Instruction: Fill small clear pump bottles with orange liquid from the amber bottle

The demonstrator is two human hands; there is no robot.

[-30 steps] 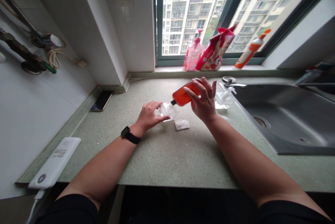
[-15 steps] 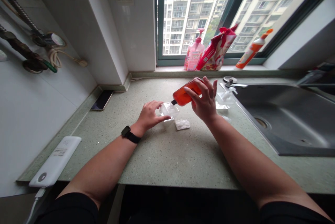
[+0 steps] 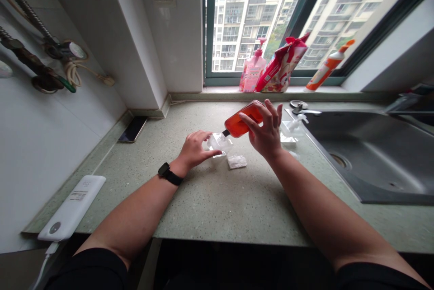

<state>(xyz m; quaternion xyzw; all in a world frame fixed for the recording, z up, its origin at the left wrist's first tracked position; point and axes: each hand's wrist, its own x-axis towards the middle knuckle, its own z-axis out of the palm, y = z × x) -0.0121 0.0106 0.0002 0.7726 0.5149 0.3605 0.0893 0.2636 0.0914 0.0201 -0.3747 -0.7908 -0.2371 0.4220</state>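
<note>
My right hand (image 3: 266, 129) is closed round an orange-red bottle (image 3: 242, 120), tilted so that its black neck points down to the left. The neck's tip is at the mouth of a clear, square-sided bottle (image 3: 219, 143) on the countertop. My left hand (image 3: 196, 147) grips the clear bottle from its left side, thumb in front and fingers behind. Whether liquid is running between the two I cannot tell. Just right of the clear bottle lies a crumpled white wad (image 3: 237, 161), perhaps tissue. A white pump top (image 3: 298, 122) shows beyond my right hand, next to the sink.
A steel sink (image 3: 373, 154) with a tap (image 3: 305, 110) is at the right. On the sill stand a pink pump bottle (image 3: 252, 71), a red pouch (image 3: 283, 66) and an orange-white bottle (image 3: 327, 68). A phone (image 3: 133, 129) and a white power bank (image 3: 73, 208) lie left.
Both hands hold the same two bottles in almost the same place. The orange-red bottle's tip has shifted very slightly; the whole view has moved a little.
</note>
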